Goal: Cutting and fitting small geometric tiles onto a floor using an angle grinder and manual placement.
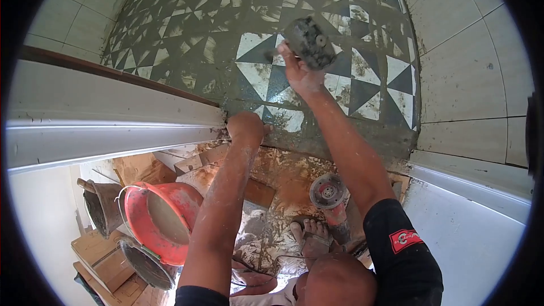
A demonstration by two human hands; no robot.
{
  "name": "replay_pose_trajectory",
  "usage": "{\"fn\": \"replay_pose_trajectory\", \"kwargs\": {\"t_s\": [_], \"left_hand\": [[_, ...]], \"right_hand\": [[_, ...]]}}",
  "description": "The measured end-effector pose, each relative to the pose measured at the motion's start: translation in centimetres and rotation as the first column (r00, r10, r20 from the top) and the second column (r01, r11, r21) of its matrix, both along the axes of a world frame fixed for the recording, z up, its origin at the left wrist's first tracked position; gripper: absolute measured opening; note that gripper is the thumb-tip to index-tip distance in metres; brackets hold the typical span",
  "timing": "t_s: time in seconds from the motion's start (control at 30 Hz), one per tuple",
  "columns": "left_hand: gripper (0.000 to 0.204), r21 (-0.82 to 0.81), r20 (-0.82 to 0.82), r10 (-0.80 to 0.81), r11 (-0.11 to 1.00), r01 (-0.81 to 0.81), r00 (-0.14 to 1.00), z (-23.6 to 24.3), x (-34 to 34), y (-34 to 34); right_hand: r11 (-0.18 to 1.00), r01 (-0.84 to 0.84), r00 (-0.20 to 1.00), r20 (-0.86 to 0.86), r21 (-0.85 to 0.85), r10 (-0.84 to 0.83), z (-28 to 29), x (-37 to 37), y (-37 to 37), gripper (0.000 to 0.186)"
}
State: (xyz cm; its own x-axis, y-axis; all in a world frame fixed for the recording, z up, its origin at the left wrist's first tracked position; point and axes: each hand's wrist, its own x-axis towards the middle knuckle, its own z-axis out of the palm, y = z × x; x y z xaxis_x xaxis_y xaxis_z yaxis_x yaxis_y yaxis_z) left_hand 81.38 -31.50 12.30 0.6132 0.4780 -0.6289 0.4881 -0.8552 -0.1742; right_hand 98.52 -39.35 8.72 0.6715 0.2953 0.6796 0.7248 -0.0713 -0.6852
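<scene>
Above the tiled floor (pixel 340 88), my right hand (pixel 306 76) grips a dark grey, lumpy block (pixel 311 42) caked with wet grout. Whether it is a sponge or another tool I cannot tell. My left hand (pixel 246 127) is closed and low at the floor's near edge, beside the end of the white door frame (pixel 124 110); anything inside its fingers is hidden. Black-and-white triangle tiles lie under both hands. Grey grout covers most of the pattern, while the tiles around my right hand show more cleanly.
At the lower left stand a red bucket (pixel 190 198) of grey liquid, two dark buckets and a cardboard box (pixel 93 258). An angle grinder (pixel 334 212) rests on the dirty ground near my feet. Tiled walls (pixel 464 79) flank the floor; a white frame (pixel 470 178) is at right.
</scene>
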Motion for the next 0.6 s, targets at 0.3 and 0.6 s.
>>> {"fn": "replay_pose_trajectory", "kwargs": {"t_s": [0.3, 0.6], "left_hand": [[0.064, 0.065, -0.015, -0.014, 0.998, 0.015, 1.0, -0.4, -0.7, 0.8], [0.062, 0.046, 0.003, -0.004, 0.999, 0.003, 1.0, 0.5, -1.1, 0.1]], "right_hand": [[0.942, -0.165, 0.986, -0.086, -0.292, 0.146, 1.4, -4.9, 3.4, 0.049], [0.991, -0.128, 0.872, -0.47, 0.049, 0.135, 3.6, -5.3, -4.9, 0.046]]}}
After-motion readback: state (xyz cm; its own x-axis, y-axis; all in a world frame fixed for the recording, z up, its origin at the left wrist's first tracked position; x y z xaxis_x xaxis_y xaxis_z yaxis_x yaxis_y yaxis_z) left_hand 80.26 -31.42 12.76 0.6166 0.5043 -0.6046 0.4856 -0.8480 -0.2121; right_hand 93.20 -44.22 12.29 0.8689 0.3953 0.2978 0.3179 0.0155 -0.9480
